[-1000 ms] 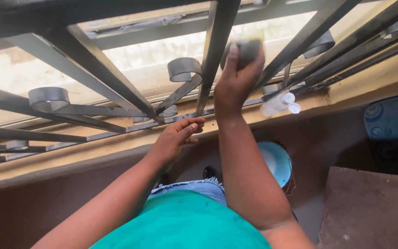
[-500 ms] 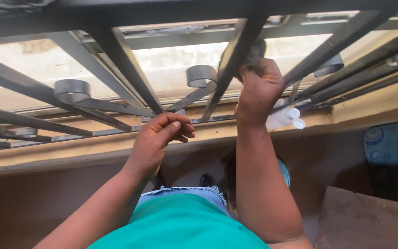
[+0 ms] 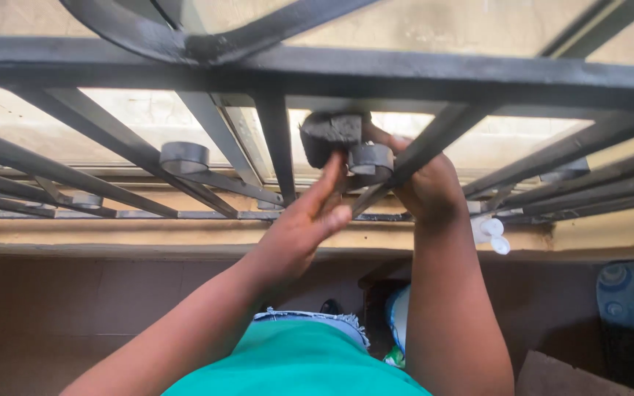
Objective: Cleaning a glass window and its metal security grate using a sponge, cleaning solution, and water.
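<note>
Head view: dark iron window grille, flat bars painted black, rough and dusty, with curled scroll ends of grey strip metal. Behind it, pale frosted panes. Below, a yellowish, chalky sill and a brown wall.

Dark, blocky sponge, matte and coarse, pressed against the grille just left of a slanted bar, far side of both hands. Right hand reaching up behind that slanted bar, grip clenched on the sponge, fingers partly hidden by a scroll. Left hand just below and nearer, grip released, fingers extended, tips touching the bar beneath the sponge.

Right of the right wrist, white plastic bottles lying on the sill. Nearer, a teal shirt and frayed denim hem.
</note>
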